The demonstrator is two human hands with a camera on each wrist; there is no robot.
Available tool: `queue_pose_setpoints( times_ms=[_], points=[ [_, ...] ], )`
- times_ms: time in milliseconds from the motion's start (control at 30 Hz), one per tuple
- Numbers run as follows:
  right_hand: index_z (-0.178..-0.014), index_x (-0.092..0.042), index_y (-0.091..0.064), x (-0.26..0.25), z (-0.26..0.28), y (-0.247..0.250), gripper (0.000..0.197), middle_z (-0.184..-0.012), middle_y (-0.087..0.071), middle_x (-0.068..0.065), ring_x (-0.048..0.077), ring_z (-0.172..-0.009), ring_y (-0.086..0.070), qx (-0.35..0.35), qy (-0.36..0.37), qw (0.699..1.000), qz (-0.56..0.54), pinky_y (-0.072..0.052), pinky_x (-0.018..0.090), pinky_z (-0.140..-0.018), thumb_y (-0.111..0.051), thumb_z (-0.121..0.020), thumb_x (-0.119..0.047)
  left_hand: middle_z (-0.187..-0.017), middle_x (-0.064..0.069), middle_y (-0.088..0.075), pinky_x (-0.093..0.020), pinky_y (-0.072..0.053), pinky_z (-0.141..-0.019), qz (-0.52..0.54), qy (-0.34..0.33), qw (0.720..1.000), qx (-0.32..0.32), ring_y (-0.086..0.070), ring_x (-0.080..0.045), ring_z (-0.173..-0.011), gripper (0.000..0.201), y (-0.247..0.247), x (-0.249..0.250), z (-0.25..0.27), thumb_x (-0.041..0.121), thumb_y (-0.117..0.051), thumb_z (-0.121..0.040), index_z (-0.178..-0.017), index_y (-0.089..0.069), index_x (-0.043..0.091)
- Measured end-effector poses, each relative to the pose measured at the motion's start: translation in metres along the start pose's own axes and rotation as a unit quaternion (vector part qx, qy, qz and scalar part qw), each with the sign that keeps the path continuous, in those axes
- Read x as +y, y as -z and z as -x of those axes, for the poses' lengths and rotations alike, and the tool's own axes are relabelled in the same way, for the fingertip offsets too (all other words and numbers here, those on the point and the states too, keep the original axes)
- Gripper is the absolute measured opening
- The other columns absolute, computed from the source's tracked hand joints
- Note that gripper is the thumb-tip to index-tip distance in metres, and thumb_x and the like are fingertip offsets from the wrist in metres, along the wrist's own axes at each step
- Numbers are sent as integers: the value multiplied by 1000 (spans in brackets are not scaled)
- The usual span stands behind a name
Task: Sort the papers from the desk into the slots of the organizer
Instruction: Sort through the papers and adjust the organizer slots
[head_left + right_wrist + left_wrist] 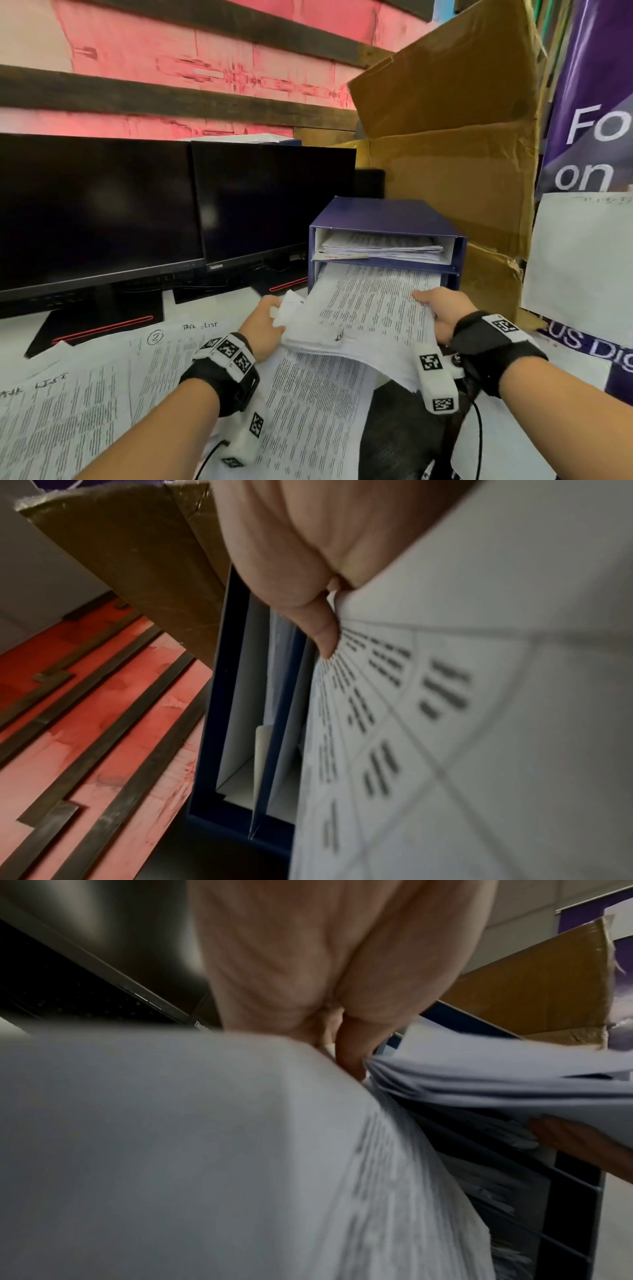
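Note:
A thick stack of printed papers [370,308] reaches with its far end into the second slot of the blue organizer [387,212]. My left hand [265,323] grips the stack's left edge, fingers curled under it [349,1053]. My right hand [442,308] holds the right edge, thumb [325,637] pressed on the top sheet [445,696]. The top slot holds other papers [380,247]. In the left wrist view the stack [496,1080] sags above lower slots [514,1177] that hold more sheets.
More printed sheets [85,394] cover the desk in front. Two dark monitors [102,212] stand at the left. A large cardboard box [455,137] rises behind and to the right of the organizer. A purple banner [589,102] hangs at the far right.

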State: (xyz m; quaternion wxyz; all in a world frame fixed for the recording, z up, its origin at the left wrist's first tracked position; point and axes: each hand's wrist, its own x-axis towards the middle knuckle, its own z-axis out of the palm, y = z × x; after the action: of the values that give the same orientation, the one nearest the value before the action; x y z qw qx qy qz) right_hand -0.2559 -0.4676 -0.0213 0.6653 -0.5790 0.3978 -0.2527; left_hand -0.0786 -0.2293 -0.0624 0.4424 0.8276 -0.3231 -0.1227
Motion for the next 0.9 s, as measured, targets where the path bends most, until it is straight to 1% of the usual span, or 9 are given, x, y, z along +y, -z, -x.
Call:
queue_pose_setpoints(
  times_ms=[100, 233, 300, 433, 533, 633, 733, 833, 900],
  points=[
    [-111, -2, -63, 3, -16, -8, 25, -125, -61, 23, 39, -116, -59, 11, 28, 999, 36, -48, 53, -98, -62, -88, -12, -90, -12, -65, -22, -46, -66, 31, -48, 998, 10, -59, -18, -74, 39, 1, -2, 1, 3, -55, -91, -113, -37, 30],
    [-93, -13, -64, 9, -44, 1, 13, -121, -64, 20, 38, -110, -62, 10, 26, 998, 60, -51, 54, -94, -67, -84, -21, -108, -8, -63, -21, -47, -82, 80, -68, 995, -2, -60, -21, -99, 38, 0, -1, -4, -12, -54, -86, -95, -60, 24],
    [-86, -17, -62, 16, -63, 10, 8, -119, -64, 20, 38, -108, -63, 7, 18, 998, 57, -52, 54, -92, -68, -83, -22, -111, 2, -61, -13, -45, -85, 87, -83, 993, -13, -57, -12, -104, 45, -3, 2, -4, -17, -53, -84, -103, -64, 22],
    [-98, -12, -64, 19, -65, 16, 21, -120, -65, 20, 37, -107, -64, -5, 3, 999, 49, -52, 54, -92, -69, -82, -24, -112, 4, -64, -9, -43, -93, 70, -111, 990, -51, -58, -7, -105, 38, -10, 7, -4, -15, -58, -84, -108, -71, 12],
    [-115, -2, -59, 8, -31, 6, 30, -110, -68, 21, 38, -101, -66, -9, -7, 1000, -7, -52, 54, -92, -60, -92, -22, -102, 0, -69, 1, -45, -74, 68, -91, 993, -22, -64, -12, -97, 43, -16, 9, -8, -18, -55, -83, -91, -76, 18],
    [-119, -6, -56, 6, -7, 5, 27, -112, -67, 21, 37, -99, -67, -66, -6, 995, -81, -55, 47, -75, -49, -99, -22, -95, -2, -71, -6, -51, -65, 122, -62, 990, 34, -67, -14, -88, 55, -20, 10, -13, -21, -46, -83, -77, -75, 26],
    [-123, -13, -55, 7, 15, 16, 34, -113, -69, 18, 35, -96, -69, -160, -26, 987, -4, -57, 42, -64, -45, -99, -36, -86, -2, -71, -16, -53, -67, 188, -44, 978, 79, -67, -19, -84, 55, -24, 12, -13, -21, -45, -83, -69, -74, 23],
    [-125, -10, -56, 12, 27, 30, 43, -109, -69, 21, 30, -67, -70, -245, -78, 963, 83, -60, 36, -54, -51, -93, -38, -85, -1, -71, -24, -52, -76, 222, -41, 968, 106, -66, -20, -86, 52, -30, 13, -17, -20, -48, -82, -66, -74, 22],
    [-127, -3, -54, 13, 31, 33, 37, -94, -72, 19, 19, -46, -62, -250, -80, 960, 101, -57, 29, -45, -54, -94, -20, -85, 0, -70, -20, -52, -71, 225, -42, 968, 106, -65, -20, -85, 49, -33, 15, -18, -19, -48, -82, -68, -73, 20]
  ],
)
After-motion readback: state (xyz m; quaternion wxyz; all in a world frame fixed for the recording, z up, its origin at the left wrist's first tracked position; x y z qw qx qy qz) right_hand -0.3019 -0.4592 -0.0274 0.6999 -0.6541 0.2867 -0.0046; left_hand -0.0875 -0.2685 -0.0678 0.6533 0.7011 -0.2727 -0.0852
